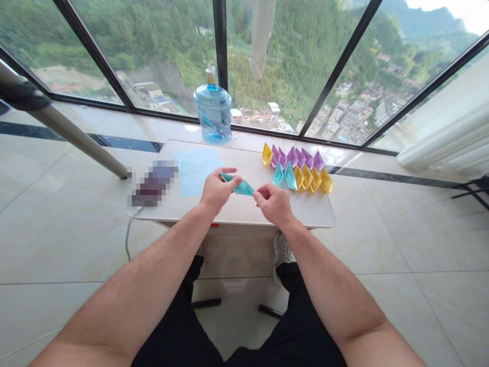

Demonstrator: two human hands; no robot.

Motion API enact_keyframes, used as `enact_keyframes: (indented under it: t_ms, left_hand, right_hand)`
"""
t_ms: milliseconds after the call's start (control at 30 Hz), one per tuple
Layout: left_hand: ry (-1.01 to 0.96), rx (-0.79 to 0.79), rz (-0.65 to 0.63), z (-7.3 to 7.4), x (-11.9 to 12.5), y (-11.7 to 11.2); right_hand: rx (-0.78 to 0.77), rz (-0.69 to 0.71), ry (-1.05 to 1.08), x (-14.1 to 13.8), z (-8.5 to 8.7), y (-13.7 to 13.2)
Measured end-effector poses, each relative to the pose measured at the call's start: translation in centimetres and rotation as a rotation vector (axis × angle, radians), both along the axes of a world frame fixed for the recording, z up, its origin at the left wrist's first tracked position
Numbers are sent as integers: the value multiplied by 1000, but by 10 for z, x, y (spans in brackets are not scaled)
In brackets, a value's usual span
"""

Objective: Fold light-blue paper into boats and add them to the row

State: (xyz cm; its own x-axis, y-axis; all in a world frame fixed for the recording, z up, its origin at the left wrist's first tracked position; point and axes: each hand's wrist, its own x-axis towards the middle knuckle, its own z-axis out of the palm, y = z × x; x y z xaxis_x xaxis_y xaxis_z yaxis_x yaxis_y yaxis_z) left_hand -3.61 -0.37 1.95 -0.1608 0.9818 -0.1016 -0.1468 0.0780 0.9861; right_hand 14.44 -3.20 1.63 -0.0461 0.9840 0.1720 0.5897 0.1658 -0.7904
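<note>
A folded blue paper boat [243, 186] is held between my two hands above the table's front part. My left hand [218, 187] pinches its left end between thumb and fingers. At the right end, the fingertips of my right hand [273, 202] are closed on the paper's tip. Just beyond my right hand stand two finished blue paper boats [284, 176], beside several yellow paper boats [314, 179]. Behind them is a row of purple paper boats [301, 158], with one yellow boat at its left end. Flat light-blue paper sheets [191, 173] lie behind my left hand.
The low white table [244, 216] stands before my knees. A blurred-out device [155, 184] with a cable lies at its left. Behind the table, a large blue water bottle [214, 114] stands by the window. A slanting pole [91, 135] rises at left.
</note>
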Motion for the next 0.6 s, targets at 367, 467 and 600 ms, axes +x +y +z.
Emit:
enact_keyframes:
  t_ms: [367, 467, 600]
  left_hand:
    - [78, -20, 61, -4, -4, 3]
    - [42, -47, 11, -3, -2, 2]
    - [49, -108, -18, -3, 1, 2]
  right_hand:
    - [285, 341, -247, 5, 2, -9]
    - [272, 270, -284, 1, 1, -9]
    - [173, -16, -376, -3, 2, -2]
